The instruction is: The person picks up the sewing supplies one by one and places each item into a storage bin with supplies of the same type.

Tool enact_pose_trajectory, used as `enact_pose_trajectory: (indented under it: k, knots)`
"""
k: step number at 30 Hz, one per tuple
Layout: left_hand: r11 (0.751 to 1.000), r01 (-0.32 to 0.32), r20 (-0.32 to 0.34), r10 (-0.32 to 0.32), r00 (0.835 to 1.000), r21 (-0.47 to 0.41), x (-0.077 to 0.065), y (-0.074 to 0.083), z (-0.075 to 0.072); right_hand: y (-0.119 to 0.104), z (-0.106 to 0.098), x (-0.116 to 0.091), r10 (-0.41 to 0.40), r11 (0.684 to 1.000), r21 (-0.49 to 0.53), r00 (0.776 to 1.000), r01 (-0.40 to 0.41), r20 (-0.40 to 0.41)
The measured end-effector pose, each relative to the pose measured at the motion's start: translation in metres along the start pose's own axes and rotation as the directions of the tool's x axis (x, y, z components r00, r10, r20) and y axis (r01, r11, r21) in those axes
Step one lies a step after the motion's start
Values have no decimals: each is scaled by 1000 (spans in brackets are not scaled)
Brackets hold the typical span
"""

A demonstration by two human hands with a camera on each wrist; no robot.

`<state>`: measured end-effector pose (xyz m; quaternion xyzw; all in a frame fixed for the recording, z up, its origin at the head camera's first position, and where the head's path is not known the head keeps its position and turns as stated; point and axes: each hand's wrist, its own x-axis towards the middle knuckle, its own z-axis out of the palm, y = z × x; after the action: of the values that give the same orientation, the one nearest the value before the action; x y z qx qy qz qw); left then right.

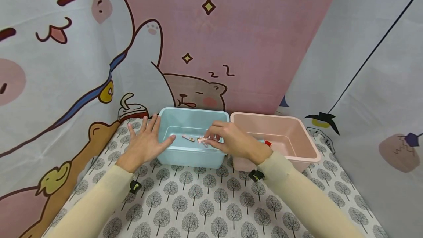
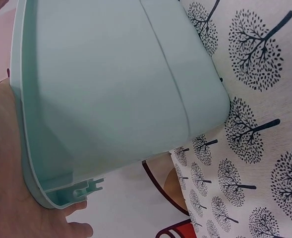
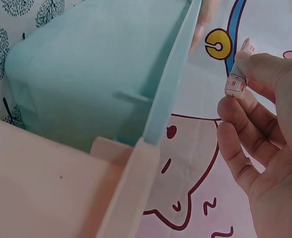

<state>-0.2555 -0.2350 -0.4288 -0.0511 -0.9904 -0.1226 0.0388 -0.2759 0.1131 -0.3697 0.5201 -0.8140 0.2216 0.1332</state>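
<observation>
My right hand (image 1: 236, 139) pinches a pale pink tape measure (image 3: 237, 82) between thumb and fingers, over the light blue bin (image 1: 195, 159). Printed numbers show on the strip in the right wrist view, and its end (image 1: 202, 140) pokes out from my fingertips in the head view. At the left side of the blue bin, my left hand (image 1: 145, 144) is spread with straight fingers against the rim, holding nothing. Inside that bin lies a small, thin strip (image 1: 188, 138) with a yellowish end; its kind is too small to tell.
A pink bin (image 1: 308, 146) stands right beside the blue one. A small item with a red end (image 1: 267, 143) is in it, partly hidden behind my right wrist. Both bins sit on a tree-print cloth (image 1: 198, 201), with cartoon-printed fabric (image 1: 257, 39) hanging behind and at the sides.
</observation>
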Motion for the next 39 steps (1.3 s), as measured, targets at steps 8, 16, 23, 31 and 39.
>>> enact_pose_trajectory:
  k: [8,16,23,31,39]
  knots:
    - [1000,1,3,-1,1000,7,0,1,0,15,-3,7,-11,1000,-3,1000,10,-25]
    - [1000,1,-1,-1,1000,-4,0,0,0,24,-8,15,58,998,-12,998,-58,-7]
    - [1000,3,-7,-3,1000,-2,0,0,1,75,10,22,27,997,70,999,-24,-38]
    - [1000,2,-9,-2,1000,0,0,0,0,49,-15,35,163,986,-44,987,-163,-4]
    - [1000,0,-7,0,1000,8,1,-1,1,54,-20,44,240,967,-91,971,-239,6]
